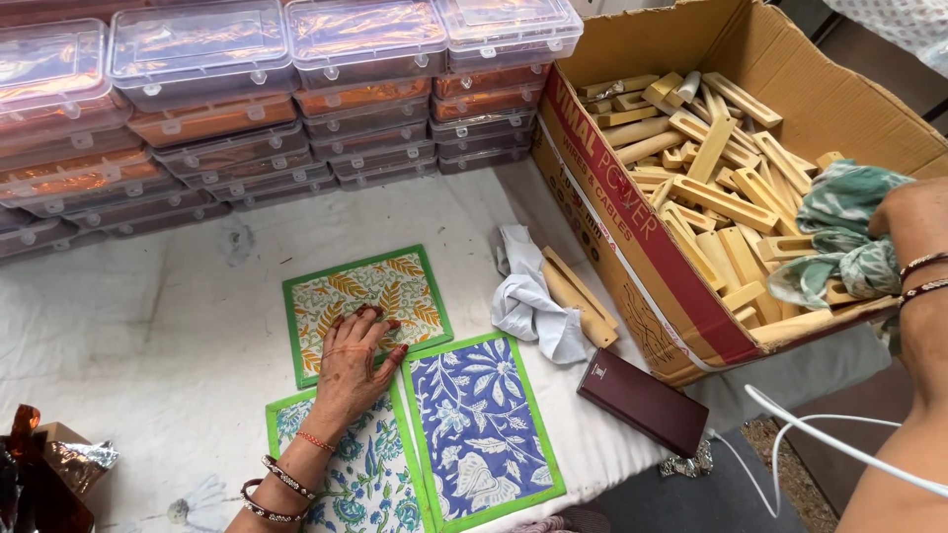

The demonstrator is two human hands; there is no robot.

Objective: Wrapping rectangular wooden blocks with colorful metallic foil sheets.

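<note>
Left hand [354, 363] lies spread flat on the yellow mat [366, 308], centre frame; right hand [913, 222], cut off at the right edge, grips a green cloth [839, 247] over the cardboard box [632, 247].

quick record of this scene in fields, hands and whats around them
left hand: flat on the yellow mat, fingers spread
right hand: in the cardboard box, on a green cloth
box contents: wooden blocks
other mats: blue mat, blue-green mat
beside box: white rag, dark red case
behind: stacked plastic boxes
surface: white sheet
</note>
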